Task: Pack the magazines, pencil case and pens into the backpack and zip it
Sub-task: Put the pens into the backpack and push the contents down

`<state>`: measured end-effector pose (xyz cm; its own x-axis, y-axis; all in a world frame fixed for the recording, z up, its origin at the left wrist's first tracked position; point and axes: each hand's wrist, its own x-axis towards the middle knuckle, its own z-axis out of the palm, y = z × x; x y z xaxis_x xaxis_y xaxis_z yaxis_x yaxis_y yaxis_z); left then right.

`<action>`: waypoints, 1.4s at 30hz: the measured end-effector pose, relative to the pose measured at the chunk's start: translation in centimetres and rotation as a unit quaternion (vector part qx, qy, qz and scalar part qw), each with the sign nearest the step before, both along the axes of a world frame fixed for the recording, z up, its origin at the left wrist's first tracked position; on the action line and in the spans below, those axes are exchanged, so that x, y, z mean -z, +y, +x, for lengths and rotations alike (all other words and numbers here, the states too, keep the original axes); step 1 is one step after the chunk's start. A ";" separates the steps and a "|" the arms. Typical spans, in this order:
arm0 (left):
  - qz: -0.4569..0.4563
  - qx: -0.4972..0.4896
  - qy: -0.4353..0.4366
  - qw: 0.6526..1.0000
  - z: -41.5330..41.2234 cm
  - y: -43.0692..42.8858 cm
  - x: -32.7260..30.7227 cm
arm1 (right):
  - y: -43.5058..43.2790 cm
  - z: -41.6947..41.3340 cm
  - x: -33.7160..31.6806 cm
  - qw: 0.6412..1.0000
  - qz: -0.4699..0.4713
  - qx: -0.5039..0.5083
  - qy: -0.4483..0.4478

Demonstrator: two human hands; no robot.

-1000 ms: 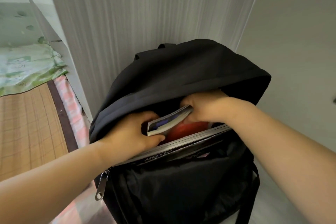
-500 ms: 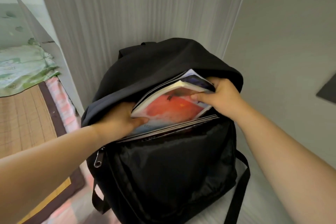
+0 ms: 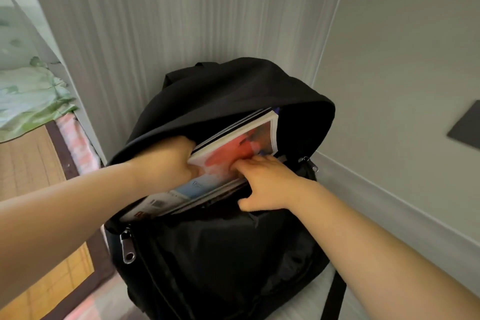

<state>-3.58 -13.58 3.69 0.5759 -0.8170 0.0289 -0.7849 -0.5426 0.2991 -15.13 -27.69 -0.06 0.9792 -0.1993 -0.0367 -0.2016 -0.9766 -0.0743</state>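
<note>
Several magazines (image 3: 233, 148): partly inside the backpack (image 3: 220, 254), top corner poking out.
Left hand (image 3: 166, 163): at the stack's left edge, fingertips hidden, grip unclear.
Right hand (image 3: 265, 182): fingers (image 3: 249, 163) flat on the cover, pressing.
Zip (image 3: 127, 252): open, likely last.
Pencil case, pens: out of sight.

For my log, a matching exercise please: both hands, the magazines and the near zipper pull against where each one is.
1 left hand
2 right hand
3 magazines
4 near zipper pull

A hangs at the backpack's front corner
B fingers on the red cover
C stick out of the open top
D at the stack's left edge, fingers hidden

Pairs: 1-D, 2-B, 3-C, 4-A
</note>
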 end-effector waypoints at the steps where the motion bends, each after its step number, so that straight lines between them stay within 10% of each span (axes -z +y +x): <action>1: 0.009 0.000 -0.007 1.000 0.3 -0.3 0.0 | 0.1 0.4 0.0 1.000 -0.010 -0.002 0.020; 6: 0.042 0.030 -0.029 0.998 1.1 -1.7 -0.3 | 1.4 1.7 1.6 0.991 -0.106 -0.013 0.077; 29: 0.287 0.165 -0.041 0.943 -0.3 -5.8 3.5 | 2.0 -2.3 0.5 0.996 0.038 -0.079 -0.034; 37: 0.215 0.115 0.011 0.970 0.0 -3.5 1.6 | 1.8 -1.9 1.1 0.994 0.092 -0.045 -0.032; 42: -0.071 0.177 -0.239 0.952 -0.4 1.2 -1.8 | 1.6 -0.4 1.5 0.996 0.078 -0.017 -0.026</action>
